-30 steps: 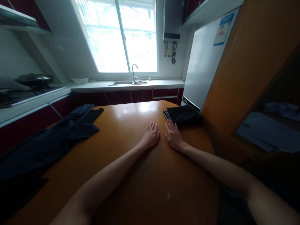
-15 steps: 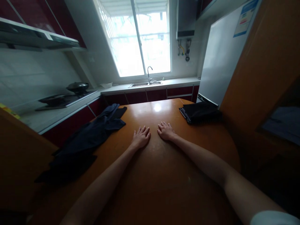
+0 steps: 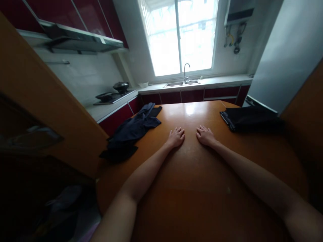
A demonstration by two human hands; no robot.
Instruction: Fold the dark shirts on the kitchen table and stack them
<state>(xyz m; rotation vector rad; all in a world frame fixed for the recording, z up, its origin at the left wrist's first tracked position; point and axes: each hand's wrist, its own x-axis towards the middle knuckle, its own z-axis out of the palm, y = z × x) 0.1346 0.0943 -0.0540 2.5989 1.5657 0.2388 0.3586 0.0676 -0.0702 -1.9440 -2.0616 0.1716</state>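
My left hand (image 3: 176, 137) lies flat on the brown wooden table (image 3: 186, 208), palm down, fingers somewhat spread. Beside it, a short gap away, my right hand (image 3: 205, 135) rests flat in the same way. Neither holds anything. To the left of my left hand is a loose heap of dark navy clothing (image 3: 133, 131), rumpled and reaching the table's left edge. Farther to the right of my right hand sits a stack of folded black cloth (image 3: 252, 118). Both piles are apart from my hands.
Behind the table runs a white counter with a sink (image 3: 174, 84) and a faucet (image 3: 186, 72) under the window. A lidded pan (image 3: 121, 86) stands on the stove at left, below a range hood (image 3: 83, 42). A fridge (image 3: 285, 64) stands at right.
The view has turned left, so everything sits farther right and more of the left side shows. Both hands stay flat on the table, and the cloth piles look unmoved.
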